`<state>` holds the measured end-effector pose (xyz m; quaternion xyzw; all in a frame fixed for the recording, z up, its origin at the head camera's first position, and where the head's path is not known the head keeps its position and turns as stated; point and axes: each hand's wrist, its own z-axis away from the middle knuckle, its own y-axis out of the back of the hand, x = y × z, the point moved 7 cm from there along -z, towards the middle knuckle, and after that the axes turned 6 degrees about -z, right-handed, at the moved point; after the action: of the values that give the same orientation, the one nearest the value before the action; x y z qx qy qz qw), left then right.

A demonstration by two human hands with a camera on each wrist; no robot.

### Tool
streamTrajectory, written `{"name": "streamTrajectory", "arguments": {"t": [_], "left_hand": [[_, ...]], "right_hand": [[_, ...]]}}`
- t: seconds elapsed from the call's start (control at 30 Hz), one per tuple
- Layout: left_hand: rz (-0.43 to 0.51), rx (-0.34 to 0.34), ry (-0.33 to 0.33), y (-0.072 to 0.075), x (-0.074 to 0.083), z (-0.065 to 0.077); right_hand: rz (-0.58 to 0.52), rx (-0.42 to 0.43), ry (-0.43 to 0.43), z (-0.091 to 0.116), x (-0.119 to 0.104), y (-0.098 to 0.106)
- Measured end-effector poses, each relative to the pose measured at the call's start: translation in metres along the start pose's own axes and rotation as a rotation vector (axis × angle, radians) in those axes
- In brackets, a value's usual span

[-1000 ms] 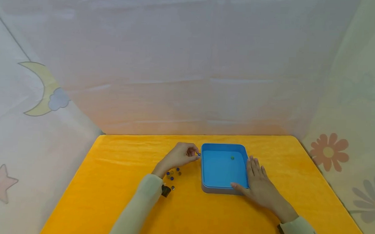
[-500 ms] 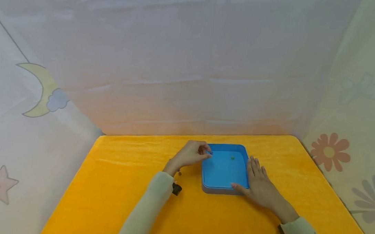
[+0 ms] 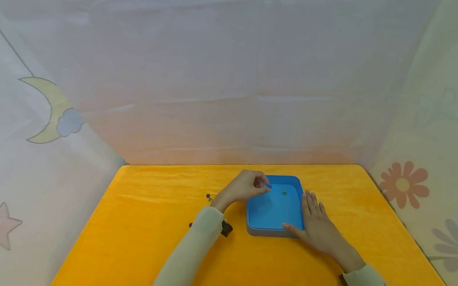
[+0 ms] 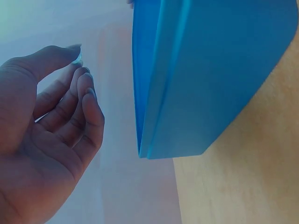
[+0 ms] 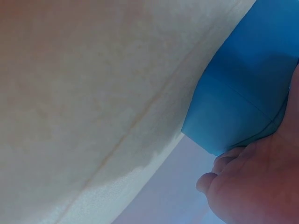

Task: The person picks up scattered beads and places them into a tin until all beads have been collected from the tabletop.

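Small bluish glassy bead [image 3: 270, 186] pinched above an open blue square box with rounded corners [image 3: 273, 214]

I see it between the thumb and fingertips of the person's left hand [image 3: 245, 187], just short of 12 o'clock from the box's centre. Apart from that hand, the right hand [image 3: 318, 230] grips nothing: at 4 o'clock, its straight fingers lie against the box's side, thumb at the near rim. Inside, a small round green bead [image 3: 284, 192] sits at 1 o'clock. Toward 9 o'clock, a dark blue round bead [image 3: 208, 195] lies beside a yellowish-green one on the fuzzy yellow-orange tablecloth [image 3: 134, 240].
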<state>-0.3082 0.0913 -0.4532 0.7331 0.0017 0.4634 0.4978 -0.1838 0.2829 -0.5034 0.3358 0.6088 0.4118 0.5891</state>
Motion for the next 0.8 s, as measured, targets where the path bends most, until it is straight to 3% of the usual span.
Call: {"name": "streamTrajectory", "arguments": {"t": [0.33, 0.8], "left_hand": [[-0.013, -0.021, -0.015, -0.007, 0.007, -0.016], [0.005, -0.030, 0.048, -0.022, 0.012, -0.030]], "right_hand": [[-0.014, -0.008, -0.006, -0.002, 0.000, -0.001], [-0.021, 0.003, 0.013, -0.001, 0.001, 0.001]]}}
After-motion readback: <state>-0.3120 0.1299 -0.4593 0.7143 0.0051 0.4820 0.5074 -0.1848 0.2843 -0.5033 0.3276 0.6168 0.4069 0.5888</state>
